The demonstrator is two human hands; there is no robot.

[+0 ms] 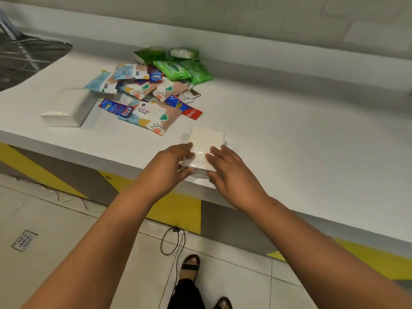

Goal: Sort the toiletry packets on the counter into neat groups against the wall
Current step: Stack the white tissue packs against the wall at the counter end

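A white tissue pack (206, 141) in clear wrap lies at the counter's front edge. My left hand (171, 166) grips its left side and my right hand (229, 172) grips its right side. Behind it sits a loose pile: several patterned wipe packets (153, 117), green wipe packs (178, 68) nearest the wall, blue-and-red toothpaste packets (116, 107) and a red Colgate packet (185, 107). A second white tissue pack (71, 107) lies at the pile's left.
The white counter (289, 121) runs back to a low ledge and wall (267, 25). A metal sink (24, 56) is at the far left. Below are a tiled floor, a floor drain (24, 240), a black cable (174, 241) and my sandalled feet.
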